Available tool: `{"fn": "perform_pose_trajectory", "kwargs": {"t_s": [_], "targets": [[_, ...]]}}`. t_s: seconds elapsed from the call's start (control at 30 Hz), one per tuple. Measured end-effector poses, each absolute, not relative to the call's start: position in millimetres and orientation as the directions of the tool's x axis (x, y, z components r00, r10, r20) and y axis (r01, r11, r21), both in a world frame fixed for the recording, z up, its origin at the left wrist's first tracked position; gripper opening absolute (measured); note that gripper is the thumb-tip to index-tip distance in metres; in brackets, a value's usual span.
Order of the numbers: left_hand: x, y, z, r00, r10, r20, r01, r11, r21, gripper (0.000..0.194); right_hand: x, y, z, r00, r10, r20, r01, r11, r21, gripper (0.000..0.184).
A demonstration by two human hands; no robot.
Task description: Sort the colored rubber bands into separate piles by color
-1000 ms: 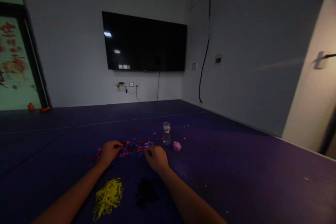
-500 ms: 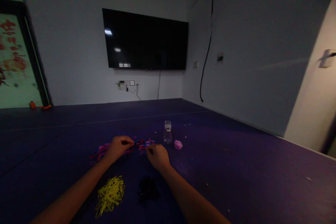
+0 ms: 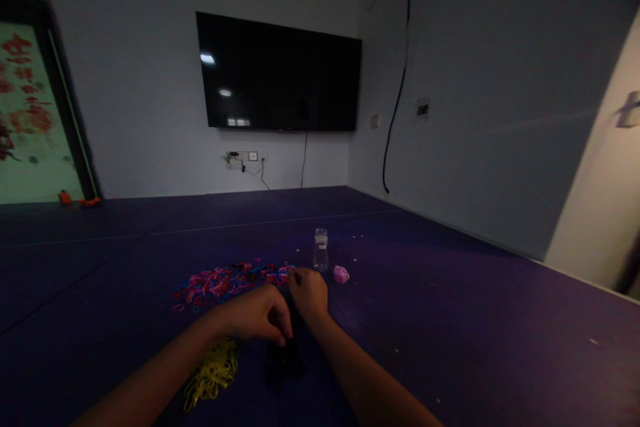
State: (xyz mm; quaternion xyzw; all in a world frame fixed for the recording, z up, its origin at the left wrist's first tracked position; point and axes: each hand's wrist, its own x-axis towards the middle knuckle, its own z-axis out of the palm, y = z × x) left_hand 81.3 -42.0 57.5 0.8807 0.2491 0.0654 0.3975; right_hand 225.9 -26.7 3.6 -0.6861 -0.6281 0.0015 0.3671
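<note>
My left hand (image 3: 259, 313) hovers at the upper edge of a pile of black bands (image 3: 285, 368), thumb and fingers pinched together; what lies between them is too dark to make out. At the right end of a spread of mixed pink, red and blue rubber bands (image 3: 213, 285) rests my right hand (image 3: 309, 293), its fingers closed and their tips hidden. Yellow rubber bands (image 3: 215, 373) lie in a heap, partly covered by my left forearm. Just beyond my right hand stands a clear bottle (image 3: 321, 253), upright, with a pink cap-like piece (image 3: 341, 273) beside it.
All of this lies on a wide purple surface (image 3: 450, 320) with small white specks. A television (image 3: 280, 77) hangs on the far wall above sockets and cords. A black cable (image 3: 395, 107) runs down the right wall. Small orange things (image 3: 90, 201) sit at the far left.
My left hand has come from the mixed bands toward me and rightward, to the black pile. My right hand has shifted only slightly. More of the mixed bands now shows.
</note>
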Motion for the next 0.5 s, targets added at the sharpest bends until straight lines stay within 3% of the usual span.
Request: {"fn": "perform_pose_trajectory", "kwargs": {"t_s": [0.37,0.5], "targets": [[75.3,-43.1,69.0,0.843,0.531,-0.086,0.383,-0.479,0.790,0.014,226.7,-26.3,0.7,0.194,0.859,0.474,0.851,0.093,-0.516,0.025],[71.0,-30.2,67.8,0.746,0.666,0.026,0.477,-0.561,0.677,0.013,226.5,-25.4,-0.2,0.191,0.856,0.481,0.849,0.101,-0.518,0.025]]}}
